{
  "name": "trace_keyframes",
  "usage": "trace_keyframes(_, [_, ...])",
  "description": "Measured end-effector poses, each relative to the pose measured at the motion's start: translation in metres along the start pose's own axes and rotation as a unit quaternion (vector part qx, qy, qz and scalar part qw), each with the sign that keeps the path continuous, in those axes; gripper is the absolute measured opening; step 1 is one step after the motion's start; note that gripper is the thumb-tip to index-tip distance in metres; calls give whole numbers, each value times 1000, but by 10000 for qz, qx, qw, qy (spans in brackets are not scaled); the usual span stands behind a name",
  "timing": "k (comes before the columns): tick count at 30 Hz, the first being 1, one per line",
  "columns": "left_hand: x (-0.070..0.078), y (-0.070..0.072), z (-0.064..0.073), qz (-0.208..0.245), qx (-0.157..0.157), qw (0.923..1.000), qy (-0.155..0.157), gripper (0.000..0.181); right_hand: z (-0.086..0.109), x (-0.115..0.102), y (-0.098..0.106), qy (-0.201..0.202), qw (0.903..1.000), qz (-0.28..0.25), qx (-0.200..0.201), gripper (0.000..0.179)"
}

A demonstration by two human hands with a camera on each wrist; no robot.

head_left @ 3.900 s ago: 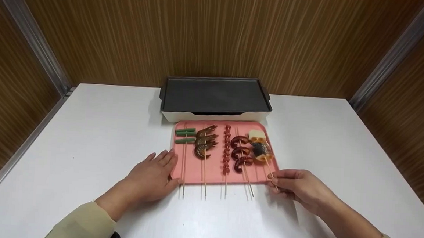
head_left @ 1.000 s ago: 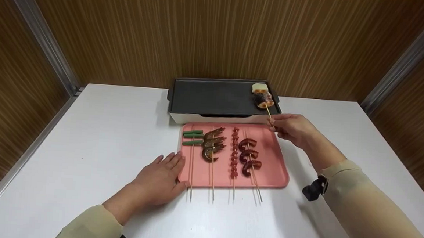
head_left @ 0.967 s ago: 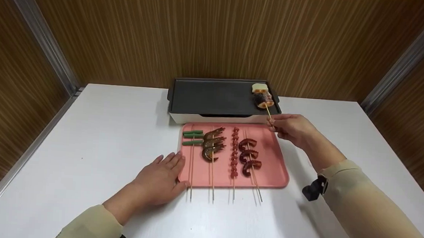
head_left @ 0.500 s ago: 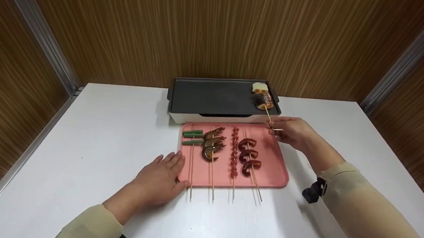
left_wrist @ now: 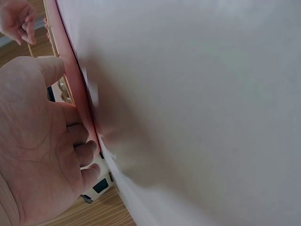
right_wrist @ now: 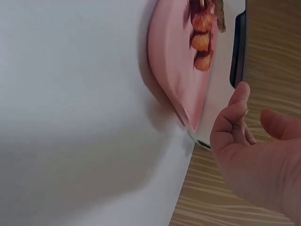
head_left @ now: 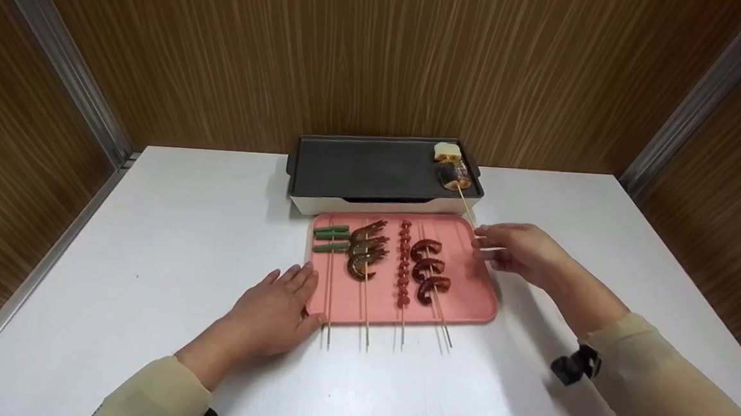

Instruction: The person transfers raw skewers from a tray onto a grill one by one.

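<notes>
On the right end of the black griddle plate [head_left: 373, 169] lies a skewer [head_left: 453, 174] with a white block and a browned, dark-skinned chunk. Its stick slants over the griddle's front edge toward my right hand [head_left: 525, 253]. In the right wrist view, the thumb and fingers [right_wrist: 230, 125] of that hand stand apart with nothing between them. My left hand [head_left: 274, 308] rests at the left edge of the pink tray [head_left: 471, 304], fingers extended. The tray bears a green vegetable skewer [head_left: 331, 247], a shrimp skewer [head_left: 366, 253], a thin red-beaded skewer [head_left: 404, 265] and a tentacle skewer [head_left: 429, 273].
The white griddle base [head_left: 380, 205] stands against the tray's far edge, near the wood-grain back wall [head_left: 380, 54]. Skewer sticks stick out past the tray's front edge over the white table [head_left: 359, 387]. Wood-grain panels rise at both sides.
My right hand gripped the white-block skewer at the tray, carried it onto the griddle, then let go and drew back toward me. My left hand has stayed at the tray's edge.
</notes>
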State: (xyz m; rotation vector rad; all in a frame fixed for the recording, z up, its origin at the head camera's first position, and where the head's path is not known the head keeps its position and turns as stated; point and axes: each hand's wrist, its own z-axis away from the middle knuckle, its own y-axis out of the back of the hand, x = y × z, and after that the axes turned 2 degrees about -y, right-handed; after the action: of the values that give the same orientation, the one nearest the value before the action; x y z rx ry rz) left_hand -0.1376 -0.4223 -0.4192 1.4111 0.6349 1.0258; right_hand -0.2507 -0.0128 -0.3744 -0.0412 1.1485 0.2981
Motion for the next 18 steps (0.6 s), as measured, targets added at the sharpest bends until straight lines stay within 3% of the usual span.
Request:
trace_keyframes(9, [-1,0,1,-59,-19,10000,-14,76,43,21,-5,82,9989,410,-230,46])
trace_keyframes(18, [1,0,1,-49,-28,10000,-21,75,72,45,-19,-52,9975,581,-392,40])
